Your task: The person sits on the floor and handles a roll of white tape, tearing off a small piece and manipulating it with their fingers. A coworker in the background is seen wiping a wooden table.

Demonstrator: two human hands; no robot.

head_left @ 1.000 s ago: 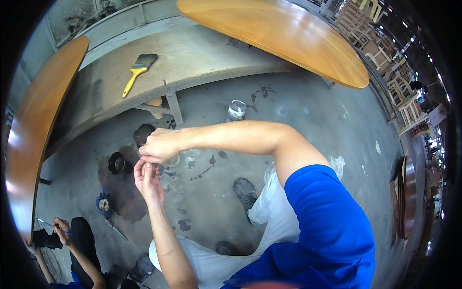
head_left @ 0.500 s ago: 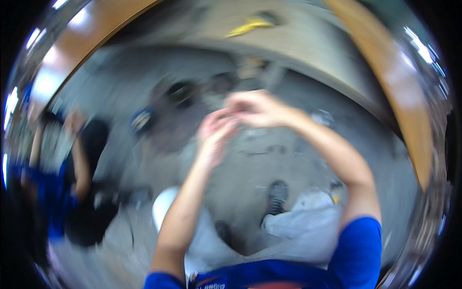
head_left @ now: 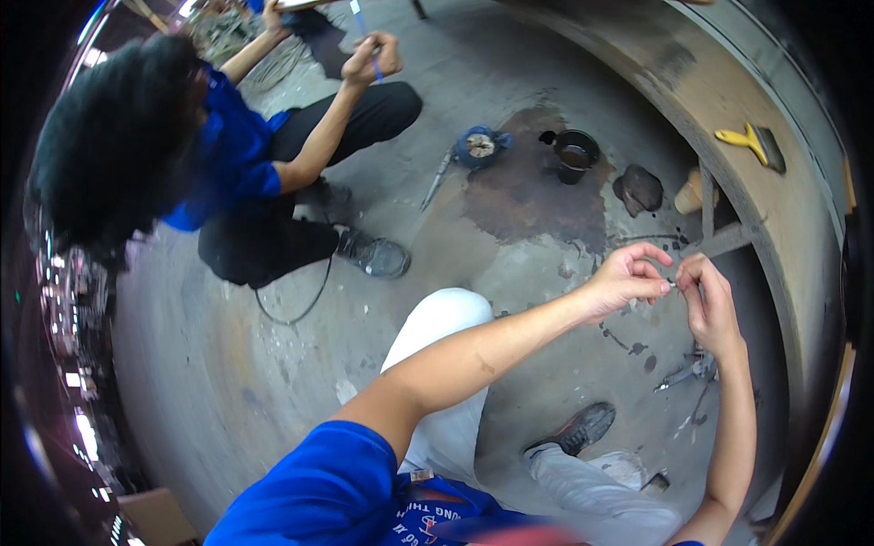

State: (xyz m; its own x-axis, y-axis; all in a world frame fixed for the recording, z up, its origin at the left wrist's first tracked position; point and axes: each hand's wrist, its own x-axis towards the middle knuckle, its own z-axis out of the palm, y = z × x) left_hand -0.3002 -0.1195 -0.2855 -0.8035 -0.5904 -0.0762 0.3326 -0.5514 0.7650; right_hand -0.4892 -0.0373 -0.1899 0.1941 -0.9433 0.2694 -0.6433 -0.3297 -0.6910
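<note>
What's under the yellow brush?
The bench: the yellow brush lies on it, and bare bench top shows around it. The patch directly beneath the brush is covered, so any mark there can't be seen.

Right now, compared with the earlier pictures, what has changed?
The view has turned left: the co-worker now fills the upper left and the brush sits at upper right. The left hand and right hand appear farther right; any grip change is too small to tell. The brush still lies on the bench, the black cup on the stained floor.
</note>
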